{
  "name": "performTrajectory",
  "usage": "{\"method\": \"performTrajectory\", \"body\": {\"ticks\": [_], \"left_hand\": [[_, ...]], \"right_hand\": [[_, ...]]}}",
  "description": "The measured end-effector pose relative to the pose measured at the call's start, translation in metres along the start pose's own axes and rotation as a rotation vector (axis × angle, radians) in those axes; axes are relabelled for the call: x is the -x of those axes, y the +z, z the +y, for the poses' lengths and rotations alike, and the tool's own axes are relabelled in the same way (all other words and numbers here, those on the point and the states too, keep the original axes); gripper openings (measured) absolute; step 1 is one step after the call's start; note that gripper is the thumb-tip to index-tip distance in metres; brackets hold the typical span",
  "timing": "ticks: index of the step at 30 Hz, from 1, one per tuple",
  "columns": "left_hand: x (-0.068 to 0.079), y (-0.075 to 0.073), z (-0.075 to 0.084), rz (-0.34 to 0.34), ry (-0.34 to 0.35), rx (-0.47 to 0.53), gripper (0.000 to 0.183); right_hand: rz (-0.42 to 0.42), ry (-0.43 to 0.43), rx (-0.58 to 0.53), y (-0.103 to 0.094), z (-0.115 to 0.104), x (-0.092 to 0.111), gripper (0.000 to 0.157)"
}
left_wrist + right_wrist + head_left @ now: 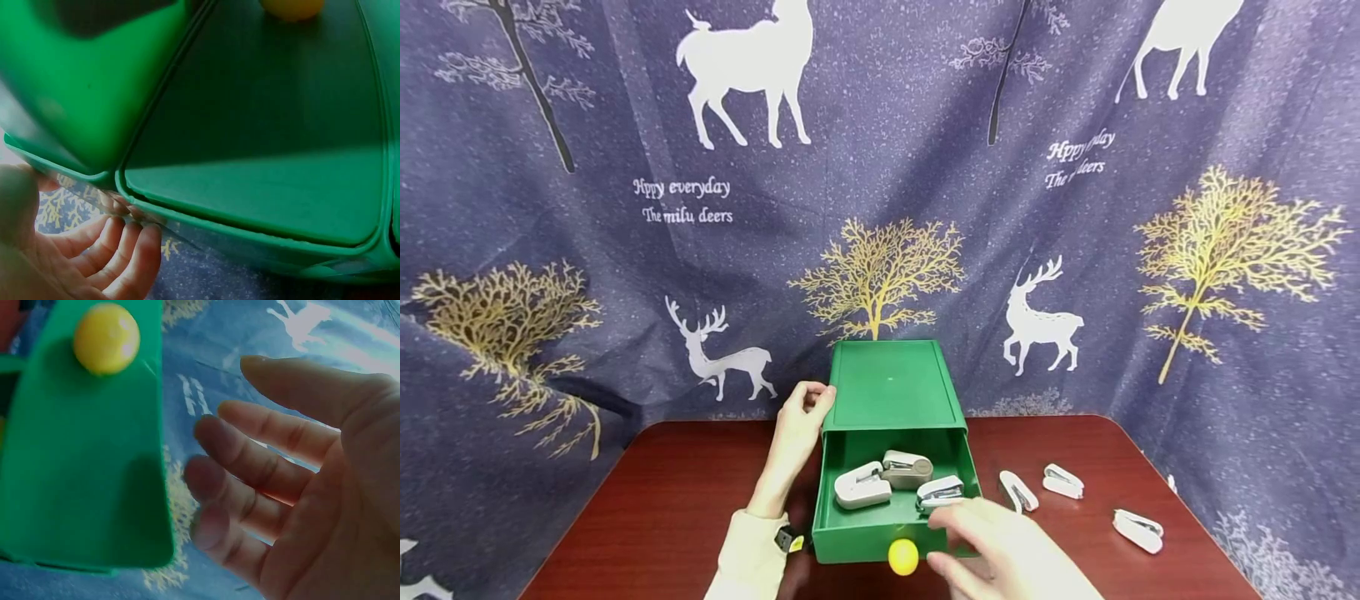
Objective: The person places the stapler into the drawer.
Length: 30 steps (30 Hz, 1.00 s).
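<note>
A green drawer box (891,383) stands on the table with its drawer (856,546) pulled out. A round yellow knob (903,557) sits on the drawer's front. Inside lie a white stapler (859,488), a beige-grey stapler (910,472) and another pale stapler (942,490), partly covered by my right hand (1000,542). That hand is beside the right end of the drawer front, holding nothing; its fingers are spread and slightly bent in the right wrist view. My left hand (801,421) touches the box's left side with its fingertips, its fingers loosely bent in the left wrist view.
Right of the box, three white staplers lie on the red-brown table: one close to the drawer (1018,492), one farther back (1063,482) and one near the right edge (1138,531). A dark blue cloth (895,183) printed with deer and trees hangs behind the table.
</note>
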State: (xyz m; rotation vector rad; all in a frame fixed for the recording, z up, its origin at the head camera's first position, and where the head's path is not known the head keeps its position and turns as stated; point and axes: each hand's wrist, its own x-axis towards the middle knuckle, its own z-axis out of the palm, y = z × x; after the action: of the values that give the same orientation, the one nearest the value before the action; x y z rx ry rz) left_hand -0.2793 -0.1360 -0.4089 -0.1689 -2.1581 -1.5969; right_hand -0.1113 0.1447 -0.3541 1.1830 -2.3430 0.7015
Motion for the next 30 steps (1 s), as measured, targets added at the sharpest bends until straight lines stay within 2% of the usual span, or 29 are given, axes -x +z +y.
{"method": "performTrajectory", "body": {"ticks": [7,11,14,25,30], "left_hand": [[0.002,0.002,0.003,-0.001,-0.006,0.001,0.021],[0.003,0.002,0.003,-0.006,-0.008,0.009,0.022],[0.004,0.003,0.002,-0.003,-0.009,0.016,0.023],[0.003,-0.002,-0.001,-0.002,-0.016,-0.002,0.024],[0.002,-0.002,0.001,-0.009,-0.015,-0.002,0.025]], "right_hand": [[-0.094,0.004,0.001,0.023,-0.006,-0.001,0.024],[-0.096,0.004,0.058,0.034,-0.008,-0.002,0.028],[-0.050,0.002,0.119,0.040,-0.009,-0.002,0.032],[-0.022,-0.004,0.112,0.048,-0.008,-0.012,0.031],[-0.027,0.036,0.116,0.049,-0.011,-0.016,0.030]]}}
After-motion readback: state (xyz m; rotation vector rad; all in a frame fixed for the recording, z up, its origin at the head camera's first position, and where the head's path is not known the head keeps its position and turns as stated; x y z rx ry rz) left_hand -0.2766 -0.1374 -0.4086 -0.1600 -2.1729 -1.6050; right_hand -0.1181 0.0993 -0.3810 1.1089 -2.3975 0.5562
